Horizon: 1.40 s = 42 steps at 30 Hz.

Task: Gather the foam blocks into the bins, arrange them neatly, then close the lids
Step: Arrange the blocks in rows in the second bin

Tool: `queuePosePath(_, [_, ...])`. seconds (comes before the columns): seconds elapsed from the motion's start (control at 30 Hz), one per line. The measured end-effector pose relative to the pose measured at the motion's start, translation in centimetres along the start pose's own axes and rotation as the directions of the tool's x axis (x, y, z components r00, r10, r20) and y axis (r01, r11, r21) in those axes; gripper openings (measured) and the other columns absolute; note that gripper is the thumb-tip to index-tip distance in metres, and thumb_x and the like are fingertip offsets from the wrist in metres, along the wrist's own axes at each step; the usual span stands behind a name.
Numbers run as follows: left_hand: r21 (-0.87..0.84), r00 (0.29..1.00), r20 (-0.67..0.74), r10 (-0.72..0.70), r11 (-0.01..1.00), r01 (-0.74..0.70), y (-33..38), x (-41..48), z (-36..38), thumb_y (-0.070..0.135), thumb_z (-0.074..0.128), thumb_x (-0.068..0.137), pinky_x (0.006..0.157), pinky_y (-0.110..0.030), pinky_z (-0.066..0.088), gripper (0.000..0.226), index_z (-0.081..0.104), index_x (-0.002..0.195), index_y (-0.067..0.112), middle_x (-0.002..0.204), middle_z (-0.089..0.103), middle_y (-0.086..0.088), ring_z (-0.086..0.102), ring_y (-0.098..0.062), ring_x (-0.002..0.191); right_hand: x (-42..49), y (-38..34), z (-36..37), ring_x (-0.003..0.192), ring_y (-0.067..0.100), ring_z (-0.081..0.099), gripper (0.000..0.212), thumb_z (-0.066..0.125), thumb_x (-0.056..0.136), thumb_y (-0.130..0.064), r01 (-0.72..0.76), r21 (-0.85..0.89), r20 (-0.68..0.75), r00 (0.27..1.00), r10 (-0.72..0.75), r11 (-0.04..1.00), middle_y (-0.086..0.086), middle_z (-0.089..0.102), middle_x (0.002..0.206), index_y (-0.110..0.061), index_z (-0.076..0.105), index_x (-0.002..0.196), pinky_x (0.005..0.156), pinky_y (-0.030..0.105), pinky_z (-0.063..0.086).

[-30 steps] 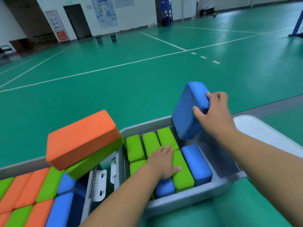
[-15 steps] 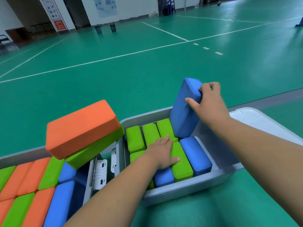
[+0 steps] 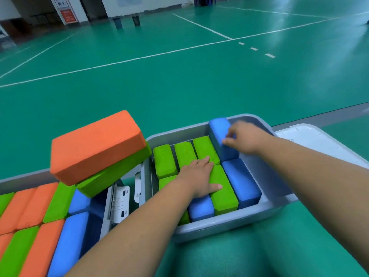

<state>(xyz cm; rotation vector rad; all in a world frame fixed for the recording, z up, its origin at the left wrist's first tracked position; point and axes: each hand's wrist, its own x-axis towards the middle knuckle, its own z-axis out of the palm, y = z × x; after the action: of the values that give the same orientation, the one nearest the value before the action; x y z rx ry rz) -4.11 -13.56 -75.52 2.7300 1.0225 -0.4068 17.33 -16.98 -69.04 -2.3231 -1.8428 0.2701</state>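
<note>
Step in hand: packing grey bin [image 3: 219,230], last gap.
- Left bin [image 3: 24,179] at 9 o'clock: full; orange block [image 3: 95,144] lies loose on top.
- White lid [image 3: 315,140] at 3 o'clock: off.
- Blue block [image 3: 218,128]: on end, tilted, bin's 1 o'clock corner, not seated.
- Right hand [image 3: 246,139]: fingers curled on blue block's top (blurred).
- Left hand [image 3: 199,176]: fingers straight, together, pressing packed green blocks [image 3: 164,158].

Next, likely: push blue block level, hold neighbours steady.

No legible text; red sign [image 3: 68,15] lettering blurred
</note>
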Motion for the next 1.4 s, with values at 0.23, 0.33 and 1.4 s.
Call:
queuePosePath(0.23, [-0.014, 1.0, -0.01, 0.007, 1.0, -0.007, -0.5, -0.5, -0.1, 0.074, 0.05, 0.094, 0.126, -0.051, 0.02, 0.095, 0.013, 0.166, 0.025, 0.174, -0.001, 0.006, 0.009, -0.025, 0.159, 0.2, -0.4, 3.0, 0.139, 0.035, 0.047, 0.074, 0.038, 0.095, -0.006, -0.011, -0.253, 0.455, 0.881, 0.129, 0.967, -0.001, 0.01, 0.173, -0.026, 0.02, 0.164, 0.108, 0.046, 0.044])
queuePosePath(0.33, [-0.031, 1.0, 0.001, 0.008, 0.999, -0.008, -0.6, -0.7, -0.2, 0.071, 0.053, 0.095, 0.127, -0.048, 0.019, 0.095, 0.013, 0.166, 0.023, 0.174, -0.001, 0.004, 0.008, -0.024, 0.159, 0.1, -0.8, 3.4, 0.142, 0.035, 0.044, 0.078, 0.037, 0.095, -0.002, 0.038, -0.333, 0.494, 0.858, 0.14, 0.942, -0.008, -0.009, 0.172, -0.028, 0.015, 0.165, 0.107, 0.047, 0.045])
queuePosePath(1.4, [0.103, 0.697, -0.574, -0.43, 0.806, 0.583, -18.9, -18.6, -6.8, 0.055, 0.08, 0.076, 0.118, -0.052, 0.03, 0.107, 0.019, 0.16, 0.029, 0.167, 0.028, 0.0, 0.032, -0.032, 0.15, 1.5, -24.2, 2.2, 0.125, 0.022, 0.059, 0.054, 0.045, 0.101, -0.059, 0.181, 0.533, -0.184, 0.978, -0.096, 0.826, 0.002, 0.068, 0.132, -0.021, 0.066, 0.135, 0.103, 0.034, 0.044])
